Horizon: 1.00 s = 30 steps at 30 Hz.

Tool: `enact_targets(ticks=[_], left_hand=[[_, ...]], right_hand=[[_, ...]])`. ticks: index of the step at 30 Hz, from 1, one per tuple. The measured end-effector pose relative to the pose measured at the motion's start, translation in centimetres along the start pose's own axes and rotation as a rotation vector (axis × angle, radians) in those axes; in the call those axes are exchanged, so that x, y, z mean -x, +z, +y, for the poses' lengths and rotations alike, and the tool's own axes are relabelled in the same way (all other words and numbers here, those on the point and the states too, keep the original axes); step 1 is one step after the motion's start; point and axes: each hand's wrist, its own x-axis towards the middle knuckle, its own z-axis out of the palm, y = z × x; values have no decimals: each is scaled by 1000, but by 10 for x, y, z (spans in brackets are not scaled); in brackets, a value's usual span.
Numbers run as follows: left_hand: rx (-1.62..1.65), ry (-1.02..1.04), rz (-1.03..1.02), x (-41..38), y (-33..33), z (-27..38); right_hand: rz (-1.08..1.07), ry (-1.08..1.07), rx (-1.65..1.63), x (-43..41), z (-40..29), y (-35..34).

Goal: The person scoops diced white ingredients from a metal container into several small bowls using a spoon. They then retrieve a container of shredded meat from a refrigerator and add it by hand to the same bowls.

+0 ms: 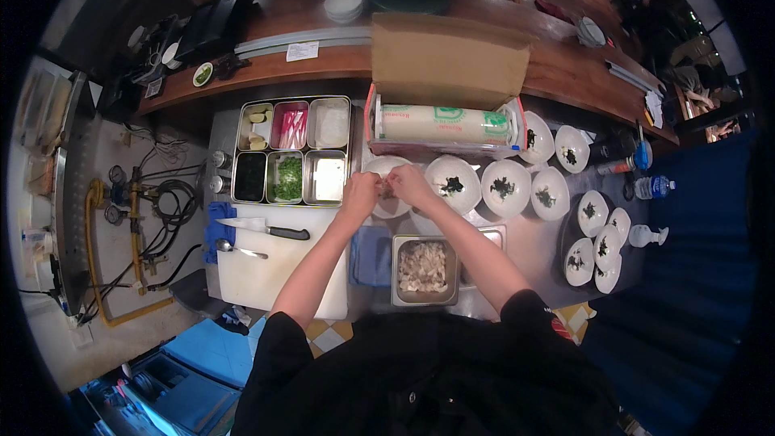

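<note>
My left hand (362, 194) and my right hand (413, 186) meet with pinched fingertips over a white bowl (387, 211). The fingers cover much of that bowl, and whatever small piece may be between them cannot be made out. Just in front of my body, a steel pan (425, 301) holds pale shredded or chopped food (424, 266). Right of my hands stand more white bowls, among them one (467, 198) and another (513, 206) with dark green bits inside. A steel tray of inserts (270, 201) lies to the left, with chopped greens (288, 178) and pink-and-white strips (293, 127).
A knife (289, 233) and a spoon (242, 249) lie on a white cutting board (272, 290). Behind the bowls, an open cardboard box (451, 60) holds a film roll (442, 124). Several bowls (578, 278), a water bottle (654, 188) and a blue cloth (370, 254) are also there.
</note>
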Motion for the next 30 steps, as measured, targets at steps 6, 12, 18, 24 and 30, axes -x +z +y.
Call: enact_targets(ticks=[6, 12, 18, 24, 30], left_hand=[[-151, -94, -72, -4, -7, 5], [-166, -13, -129, -3, -5, -5], [-96, 135, -159, -17, -18, 4], [-237, 104, -199, -17, -5, 0], [-192, 73, -251, -11, -12, -15]], right_hand=[[-66, 54, -60, 0, -7, -8], [-207, 54, -115, -5, -2, -24], [-209, 59, -150, -9, 9, -27], [-95, -42, 177, 3, 0, -6], [19, 89, 195, 17, -12, -32]])
